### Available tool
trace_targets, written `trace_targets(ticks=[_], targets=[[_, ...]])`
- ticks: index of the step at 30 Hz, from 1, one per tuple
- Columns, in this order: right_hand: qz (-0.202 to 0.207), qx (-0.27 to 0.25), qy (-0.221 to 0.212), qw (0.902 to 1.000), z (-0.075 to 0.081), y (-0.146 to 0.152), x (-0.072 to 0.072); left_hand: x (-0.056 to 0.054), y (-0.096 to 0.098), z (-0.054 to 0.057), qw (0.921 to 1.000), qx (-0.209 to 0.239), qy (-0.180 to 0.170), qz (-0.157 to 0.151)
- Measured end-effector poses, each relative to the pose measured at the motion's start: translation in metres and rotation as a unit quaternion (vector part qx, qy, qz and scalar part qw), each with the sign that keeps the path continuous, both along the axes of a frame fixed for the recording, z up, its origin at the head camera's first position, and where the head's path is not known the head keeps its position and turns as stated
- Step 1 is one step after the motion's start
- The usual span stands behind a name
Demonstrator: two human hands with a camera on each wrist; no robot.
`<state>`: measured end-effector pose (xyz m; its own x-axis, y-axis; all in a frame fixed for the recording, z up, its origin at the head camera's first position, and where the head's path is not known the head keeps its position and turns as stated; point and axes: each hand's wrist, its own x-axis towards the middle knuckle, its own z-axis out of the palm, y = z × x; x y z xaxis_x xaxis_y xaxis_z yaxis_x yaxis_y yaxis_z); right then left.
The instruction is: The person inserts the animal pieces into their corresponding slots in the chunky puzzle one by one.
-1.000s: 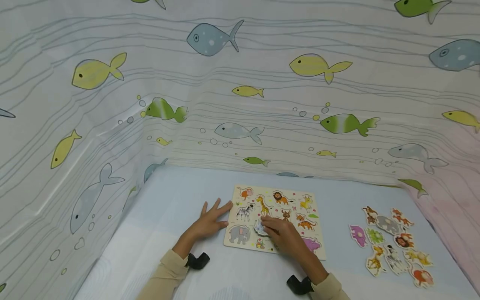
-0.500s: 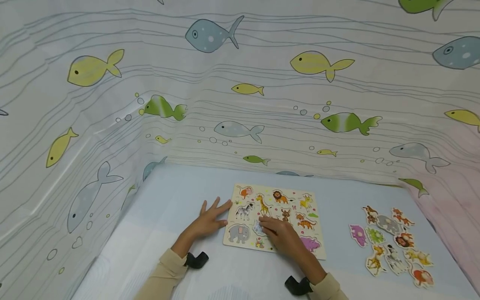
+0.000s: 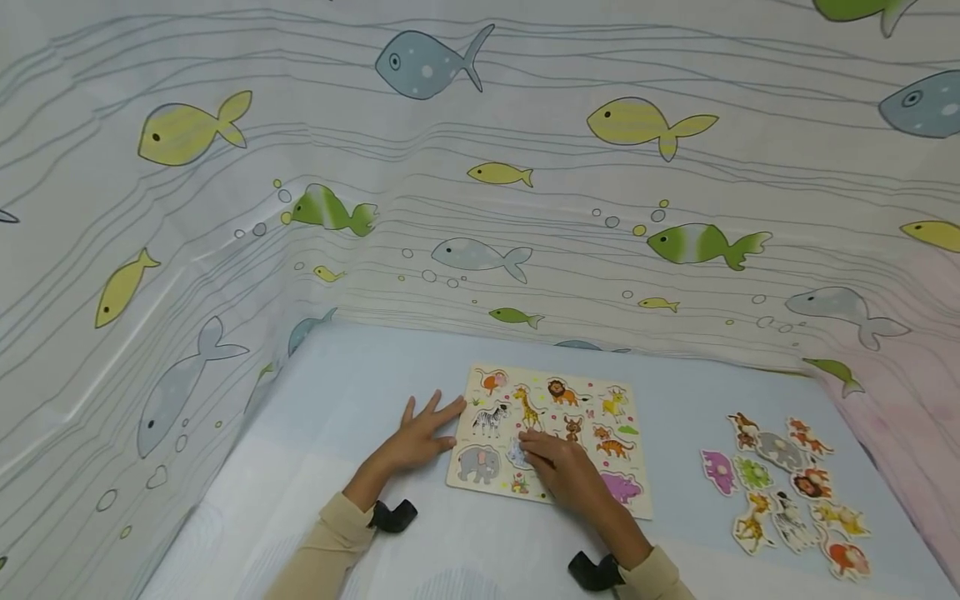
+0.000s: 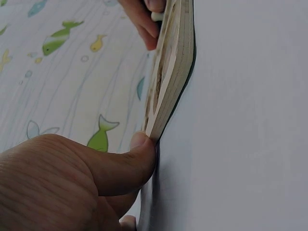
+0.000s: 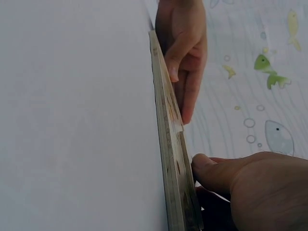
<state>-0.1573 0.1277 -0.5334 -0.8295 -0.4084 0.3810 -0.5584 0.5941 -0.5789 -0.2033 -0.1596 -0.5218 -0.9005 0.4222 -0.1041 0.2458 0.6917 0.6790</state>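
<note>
A wooden animal puzzle board [image 3: 551, 492] lies flat, with pictures of an elephant, zebra, giraffe, lion and other animals. My left hand [image 3: 412, 442] rests at its left edge with fingers spread; in the left wrist view the thumb [image 4: 130, 163] touches the board's edge. My right hand [image 3: 566, 471] is over the board's lower middle, its fingertips pinching a pale blue puzzle piece [image 3: 516, 454]. A small pale knob [image 4: 156, 16] shows at those fingertips in the left wrist view. The right hand's fingers partly hide the piece.
Loose animal pieces lie in a group to the right: a purple hippo [image 3: 718, 472], a green piece [image 3: 753, 472], a grey elephant [image 3: 780, 451], a zebra [image 3: 791, 521], a red monkey [image 3: 847, 557] and several others. A fish-patterned curtain [image 3: 480, 217] encloses the table [image 3: 360, 375].
The blue piece, tilted and raised at its edge a second ago, now sits flatter on the board, the right fingers still on it. The left hand stays put. The head view shifts slightly.
</note>
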Motion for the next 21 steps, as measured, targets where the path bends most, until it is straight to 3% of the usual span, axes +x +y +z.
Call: trace_targets(ticks=[15, 21], targets=[[-0.005, 0.004, 0.009, 0.9999, -0.0006, -0.0003, -0.0012, -0.0018, -0.0005, 0.0019, 1.0000, 0.003, 0.006, -0.004], [-0.008, 0.006, 0.004, 0.9999, -0.0038, -0.0010, -0.0002, 0.0000, -0.0013, -0.0022, 1.0000, 0.003, 0.002, 0.001]])
